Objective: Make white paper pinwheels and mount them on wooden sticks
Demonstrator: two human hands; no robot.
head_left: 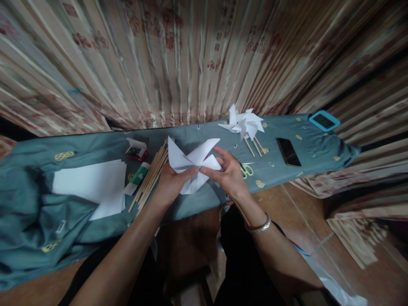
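Note:
A white paper pinwheel (201, 155) with folded blades is held between my two hands over the table's front part. My left hand (174, 180) pinches it from the left, thumb reaching to its centre. From the right, my right hand (231, 173) grips it too, its thumb tip at the centre beside a small shiny pin head (199, 168). The fingers behind the paper are hidden. Just left of my left hand lies a bundle of thin wooden sticks (149, 178). Scissors with light green handles (246, 171) rest close to my right hand, partly covered by it.
Finished pinwheels on sticks (244, 123) lie at the back right, near a black phone (288, 151) and a blue-framed device (324, 121). Leftward are a green-and-white box (139, 174), an opened small box of pins (136, 152) and white paper sheets (92, 182). Curtains (191, 63) hang behind.

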